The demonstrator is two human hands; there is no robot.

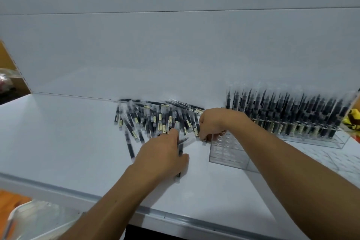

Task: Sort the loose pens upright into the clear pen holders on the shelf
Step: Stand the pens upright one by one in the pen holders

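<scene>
A pile of loose black pens (pixel 153 118) with clear caps lies flat on the white shelf (pixel 64 138), against the back wall. My left hand (pixel 163 154) rests at the pile's near edge, closed on several pens that stick out below it. My right hand (pixel 213 122) is curled at the pile's right end, its fingertips on a pen beside an empty clear pen holder (pixel 229 152). Behind it, a second clear holder (pixel 335 140) stands at the right, packed with upright black pens (pixel 288 111).
The shelf's grey front edge (pixel 120 200) runs across the foreground. A clear plastic bag or tray (pixel 33 218) over an orange surface sits at the lower left. A yellow and brown item (pixel 353 119) shows at the right edge. A brown shelf side (pixel 11 64) stands far left.
</scene>
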